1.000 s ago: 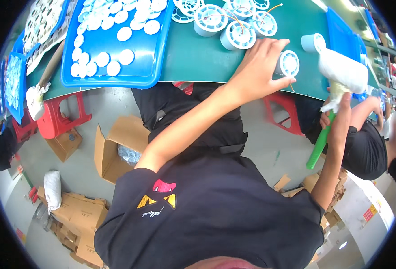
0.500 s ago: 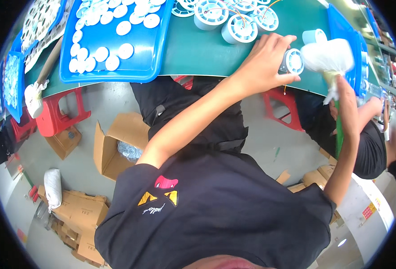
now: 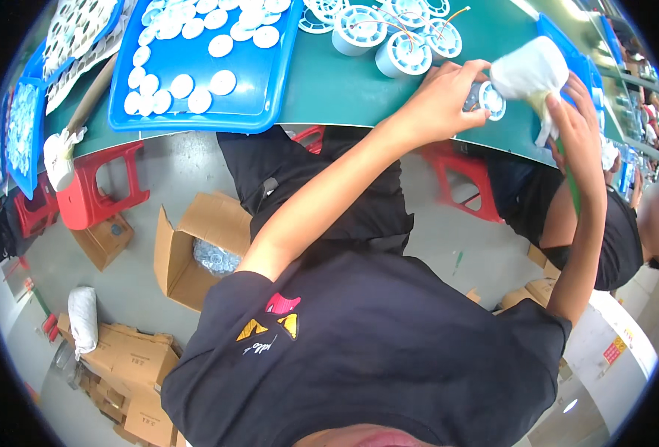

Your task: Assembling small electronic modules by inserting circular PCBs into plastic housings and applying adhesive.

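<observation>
My left hand [image 3: 443, 104] rests at the table's front edge, fingers and thumb closed around a small round part with a white slotted face [image 3: 493, 100]. In my right hand [image 3: 581, 128] is the green handle [image 3: 570, 179] of a mallet whose bulky head [image 3: 529, 68] is wrapped in white cloth. The head overlaps the upper right of the round part in this view; whether they touch I cannot tell. Just beyond my left hand stand several white round housings [image 3: 404, 56] with slotted faces and thin coloured wires.
A blue tray [image 3: 195, 119] of white discs sits left on the green table [image 3: 329, 104]. A cloth-wrapped stick [image 3: 60, 160] overhangs the left edge. Red stools [image 3: 95, 194] and an open carton [image 3: 184, 261] stand below. Another person [image 3: 613, 246] sits at the right.
The mallet's head has swung and tilted left toward the round part, now hiding the white cup-shaped piece behind it. My right hand has turned with it; my left hand keeps its hold.
</observation>
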A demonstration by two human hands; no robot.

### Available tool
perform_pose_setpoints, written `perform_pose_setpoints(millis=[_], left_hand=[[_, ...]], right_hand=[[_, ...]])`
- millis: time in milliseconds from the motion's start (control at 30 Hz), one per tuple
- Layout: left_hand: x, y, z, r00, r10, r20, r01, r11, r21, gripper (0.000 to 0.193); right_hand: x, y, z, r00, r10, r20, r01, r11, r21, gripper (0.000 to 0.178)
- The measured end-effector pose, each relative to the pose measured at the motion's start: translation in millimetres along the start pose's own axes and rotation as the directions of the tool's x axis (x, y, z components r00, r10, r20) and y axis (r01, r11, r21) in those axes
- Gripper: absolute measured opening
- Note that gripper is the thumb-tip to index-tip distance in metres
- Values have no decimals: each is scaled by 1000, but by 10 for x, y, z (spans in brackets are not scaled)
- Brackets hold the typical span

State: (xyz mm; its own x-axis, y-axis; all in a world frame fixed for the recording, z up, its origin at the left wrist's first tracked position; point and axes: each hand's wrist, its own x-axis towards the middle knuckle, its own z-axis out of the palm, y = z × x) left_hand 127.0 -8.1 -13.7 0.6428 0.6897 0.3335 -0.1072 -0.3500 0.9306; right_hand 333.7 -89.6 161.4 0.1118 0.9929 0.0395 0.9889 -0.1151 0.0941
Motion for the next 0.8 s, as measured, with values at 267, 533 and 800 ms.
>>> perform_pose_setpoints(millis=[267,533,800], left_hand=[[-820,320,-662,911,97,-400,44,943,330,44],[-467,94,-585,905,38,-424,110,941,319,78],[-743,201,-737,933,102,-345,93,858,504,72]], right_hand=[[-895,-350,370,965,215,152,-258,655,711,39],[-835,-1260,1066,935,307,-180,-169,829,533,48],[-481,-1439,1091,791,381,-479,-111,859,499,43]])
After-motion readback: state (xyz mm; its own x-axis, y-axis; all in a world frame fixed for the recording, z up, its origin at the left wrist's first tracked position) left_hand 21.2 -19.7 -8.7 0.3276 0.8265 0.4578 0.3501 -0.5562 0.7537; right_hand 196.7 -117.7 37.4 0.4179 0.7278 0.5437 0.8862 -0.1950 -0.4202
